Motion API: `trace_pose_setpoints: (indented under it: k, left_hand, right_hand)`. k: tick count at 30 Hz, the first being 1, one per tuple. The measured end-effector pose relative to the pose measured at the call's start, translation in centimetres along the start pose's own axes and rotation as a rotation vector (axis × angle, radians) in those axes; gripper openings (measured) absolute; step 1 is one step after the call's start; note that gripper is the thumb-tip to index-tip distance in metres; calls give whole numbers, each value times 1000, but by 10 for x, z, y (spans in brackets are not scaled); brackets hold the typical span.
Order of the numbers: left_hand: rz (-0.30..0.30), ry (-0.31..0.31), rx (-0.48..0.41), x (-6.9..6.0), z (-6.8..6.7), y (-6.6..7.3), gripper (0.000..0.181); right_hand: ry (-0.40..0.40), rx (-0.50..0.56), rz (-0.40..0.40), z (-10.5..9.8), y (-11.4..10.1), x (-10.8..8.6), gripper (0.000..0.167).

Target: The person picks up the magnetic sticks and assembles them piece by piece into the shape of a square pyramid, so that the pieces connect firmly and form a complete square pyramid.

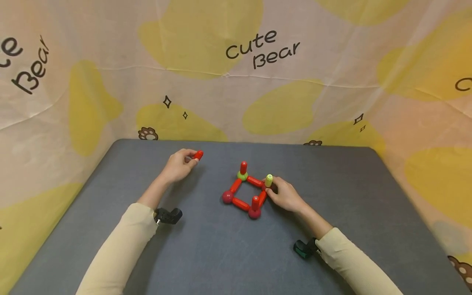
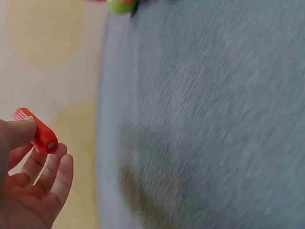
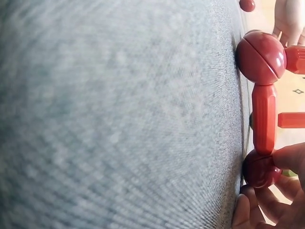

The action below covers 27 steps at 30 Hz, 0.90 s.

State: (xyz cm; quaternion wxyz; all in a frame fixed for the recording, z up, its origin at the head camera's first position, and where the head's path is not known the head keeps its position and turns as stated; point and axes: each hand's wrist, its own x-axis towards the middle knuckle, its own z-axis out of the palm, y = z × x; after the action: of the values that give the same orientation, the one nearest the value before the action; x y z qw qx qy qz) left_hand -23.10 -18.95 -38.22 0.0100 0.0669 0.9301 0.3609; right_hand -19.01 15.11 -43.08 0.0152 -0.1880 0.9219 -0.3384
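My left hand is raised at the left and pinches a short red magnetic rod between thumb and fingers. On the table, red rods and balls form a square. A red ball sits at its left corner, another at the near corner, a green ball at the far one. Upright red rods stand on the far and near balls. My right hand grips the dark red ball at the right corner, where a yellow-green rod stands upright.
The grey table has its far edge against a printed cloth backdrop, which also rises at both sides. Black wrist cameras are strapped at both sleeve cuffs.
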Motion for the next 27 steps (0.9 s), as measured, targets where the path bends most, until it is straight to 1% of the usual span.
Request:
trace_pose_setpoints:
  k: [7, 10, 14, 17, 21, 24, 27]
  left_hand:
    - [17, -7, -114, -14, 17, 17, 31]
    - [48, 5, -146, -19, 24, 24, 28]
    - [99, 21, -169, -25, 34, 31, 25]
    - [118, 3, -199, -29, 41, 35, 24]
    - [139, -45, -224, -34, 48, 38, 25]
    - [161, -70, -223, -38, 51, 40, 24]
    - [189, -79, -215, -41, 53, 42, 21]
  right_hand:
    - [2, -3, -2, 0, 0, 0, 22]
    - [6, -4, -6, 0, 0, 0, 21]
    - [6, -9, -7, 1, 0, 0, 22]
    - [2, -12, -3, 1, -1, 0, 23]
    - [3, -14, 0, 0, -1, 0, 24]
    - [6, -14, -1, 0, -1, 0, 23]
    - [6, -14, -2, 0, -1, 0, 22]
